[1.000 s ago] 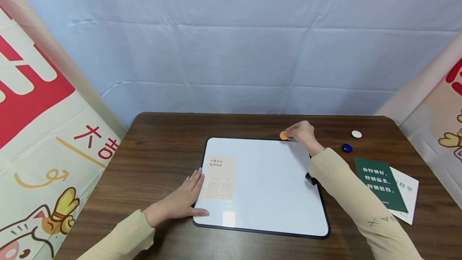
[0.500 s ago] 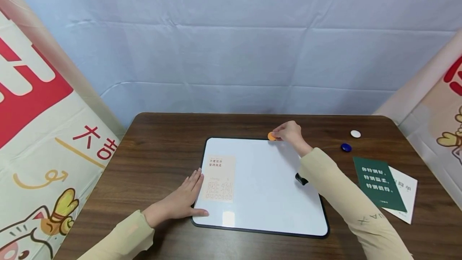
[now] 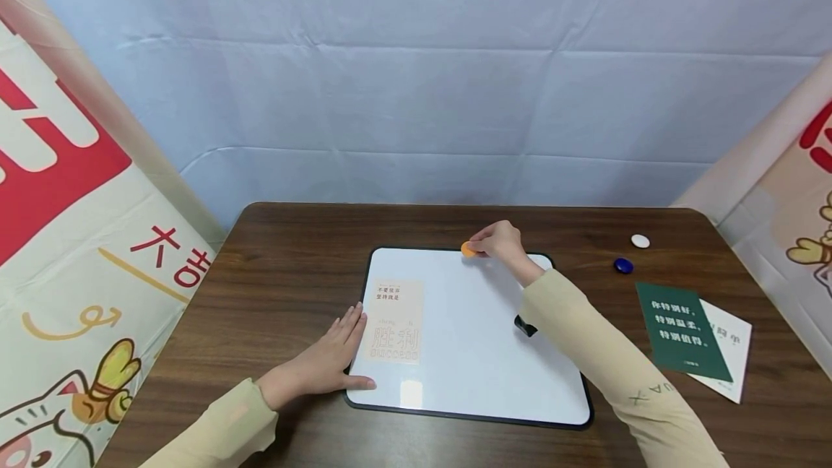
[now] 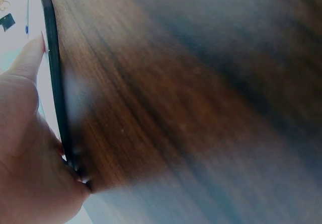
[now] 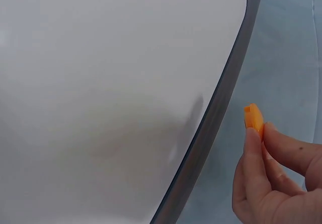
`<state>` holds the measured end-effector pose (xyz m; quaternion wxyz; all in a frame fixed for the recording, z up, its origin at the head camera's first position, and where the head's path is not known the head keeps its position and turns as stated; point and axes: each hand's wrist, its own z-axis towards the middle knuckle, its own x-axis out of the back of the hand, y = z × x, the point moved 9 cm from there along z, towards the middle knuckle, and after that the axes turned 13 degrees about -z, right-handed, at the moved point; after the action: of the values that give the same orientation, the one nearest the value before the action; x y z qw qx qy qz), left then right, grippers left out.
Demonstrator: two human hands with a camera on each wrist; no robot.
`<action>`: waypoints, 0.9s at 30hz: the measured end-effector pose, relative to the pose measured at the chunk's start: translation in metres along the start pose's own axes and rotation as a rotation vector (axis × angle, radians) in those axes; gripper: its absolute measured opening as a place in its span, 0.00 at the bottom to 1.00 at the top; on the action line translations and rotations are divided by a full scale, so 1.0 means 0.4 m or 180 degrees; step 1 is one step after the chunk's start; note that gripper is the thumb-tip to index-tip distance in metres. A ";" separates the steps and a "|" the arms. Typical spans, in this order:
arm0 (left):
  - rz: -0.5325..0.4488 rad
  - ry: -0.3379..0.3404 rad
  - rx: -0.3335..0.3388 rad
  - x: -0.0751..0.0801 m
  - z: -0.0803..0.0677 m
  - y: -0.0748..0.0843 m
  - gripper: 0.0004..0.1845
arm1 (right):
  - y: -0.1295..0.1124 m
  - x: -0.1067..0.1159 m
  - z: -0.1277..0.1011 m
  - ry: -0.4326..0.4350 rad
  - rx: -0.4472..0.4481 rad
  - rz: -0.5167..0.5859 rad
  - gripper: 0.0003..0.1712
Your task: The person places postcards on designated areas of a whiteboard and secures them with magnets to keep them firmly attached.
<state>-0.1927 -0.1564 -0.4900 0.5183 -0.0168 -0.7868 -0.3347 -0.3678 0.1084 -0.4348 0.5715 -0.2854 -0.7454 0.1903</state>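
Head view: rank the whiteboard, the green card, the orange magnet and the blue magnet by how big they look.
1. whiteboard, by far the largest.
2. green card.
3. orange magnet and blue magnet: about alike; the right hand pinches the orange one and covers part of it, so no ranking between them.

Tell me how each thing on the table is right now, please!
Orange magnet: pinched in the right hand's fingers, over the whiteboard's far edge.
Whiteboard: flat on the table, left hand resting open on its left edge.
Beige card: flat on the whiteboard.
Blue magnet: loose on the table.
White magnet: loose on the table.
Green card: lying on a white card.
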 end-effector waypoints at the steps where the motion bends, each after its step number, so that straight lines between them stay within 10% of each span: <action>1: -0.0009 0.0000 0.0002 0.000 0.000 0.000 0.60 | -0.003 -0.005 -0.001 -0.0008 -0.0005 0.0015 0.11; 27: -0.0041 0.0001 -0.0041 0.003 -0.005 0.004 0.60 | -0.089 -0.107 -0.025 -0.0232 -0.0013 0.0203 0.10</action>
<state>-0.1910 -0.1566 -0.4875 0.5161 -0.0150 -0.7846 -0.3432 -0.3578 0.0532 -0.4420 0.5370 -0.3031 -0.7566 0.2173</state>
